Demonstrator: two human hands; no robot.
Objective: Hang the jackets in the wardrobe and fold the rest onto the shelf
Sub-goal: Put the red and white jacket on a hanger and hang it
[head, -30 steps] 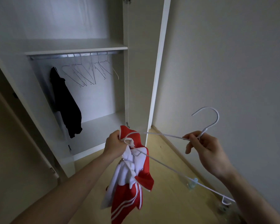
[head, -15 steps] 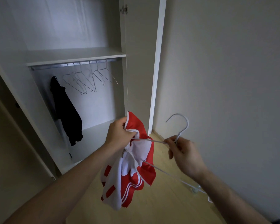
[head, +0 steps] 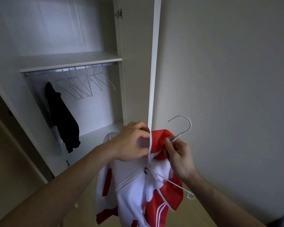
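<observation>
Fingers point(head: 140, 128) of left hand point(head: 131, 143) pinch the collar edge of the red-and-white jacket point(head: 138, 182); right hand point(head: 179, 156) grips the hanger point(head: 180, 136) neck. Jacket hangs before the wardrobe point(head: 136, 66). Soft, light, probably slippery fabric: hold the collar and shoulder seams.

Glossy red-and-white cloth jacket point(head: 138, 182), white wire hanger point(head: 184, 128), matt white wardrobe point(head: 69, 61)

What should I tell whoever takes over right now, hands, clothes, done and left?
Left hand grips the red and white jacket at its collar zip.
Right hand pinches the white hanger below its hook, one arm inside the jacket.
Done: black garment hangs on the rail beside empty hangers.
Left: seat the jacket, hang it. Shelf holds nothing visible.
</observation>
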